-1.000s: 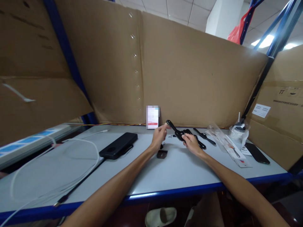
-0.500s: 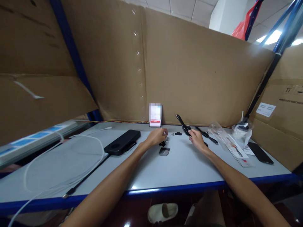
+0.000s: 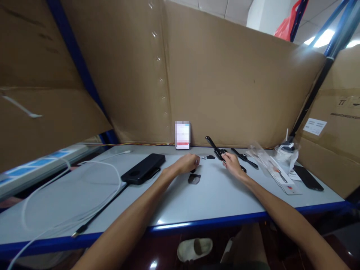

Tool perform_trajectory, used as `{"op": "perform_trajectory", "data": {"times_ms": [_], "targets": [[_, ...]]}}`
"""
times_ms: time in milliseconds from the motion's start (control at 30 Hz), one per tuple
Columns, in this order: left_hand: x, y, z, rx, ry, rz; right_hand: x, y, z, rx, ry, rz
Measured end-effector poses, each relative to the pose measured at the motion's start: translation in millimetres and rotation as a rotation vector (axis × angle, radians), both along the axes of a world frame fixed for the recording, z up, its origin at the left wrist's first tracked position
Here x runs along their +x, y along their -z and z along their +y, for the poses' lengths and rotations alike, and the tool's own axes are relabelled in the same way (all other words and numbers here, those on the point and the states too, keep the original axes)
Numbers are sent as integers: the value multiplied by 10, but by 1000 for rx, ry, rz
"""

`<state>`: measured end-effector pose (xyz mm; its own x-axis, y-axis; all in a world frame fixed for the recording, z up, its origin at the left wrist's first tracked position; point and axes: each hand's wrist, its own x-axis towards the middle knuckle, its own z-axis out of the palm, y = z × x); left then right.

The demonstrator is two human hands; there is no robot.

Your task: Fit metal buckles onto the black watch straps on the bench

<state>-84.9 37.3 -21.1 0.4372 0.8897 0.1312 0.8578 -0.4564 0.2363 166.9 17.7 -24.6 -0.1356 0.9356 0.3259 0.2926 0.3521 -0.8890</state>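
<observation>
left hand (image 3: 189, 163) dropped away from the black tool (image 3: 219, 153), low over the tabletop (image 3: 222, 198)
right hand (image 3: 233, 165) alone bears it, pinching near its middle; left grip, i cannot tell

Cardboard panels (image 3: 236, 82) behind a blue-edged table (image 3: 225, 200)

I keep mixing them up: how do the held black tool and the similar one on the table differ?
The held tool is in the right hand, its far end raised; the lying tool rests on the table. That hand covers part of the held tool, while the lying tool shows almost end to end. Both are black and long, with a wider middle.
</observation>
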Motion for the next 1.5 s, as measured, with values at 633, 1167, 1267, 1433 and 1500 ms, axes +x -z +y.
{"op": "perform_trajectory", "data": {"times_ms": [633,1167,1267,1433,1500], "targets": [[567,-254,-395,97,65,-972,-97,121,14,-16,11,-182],[629,-51,-405,501,59,-395,-171,78,-84,27,-34,-225],[646,-19,-402,505,64,-325,-176,92,-80,32,-35,-232],[679,4,-397,464,42,-328,-171,88,-87,37,-31,-235],[688,-13,-407,445,22,-289,-164,74,-100,52,-23,-249]]}}
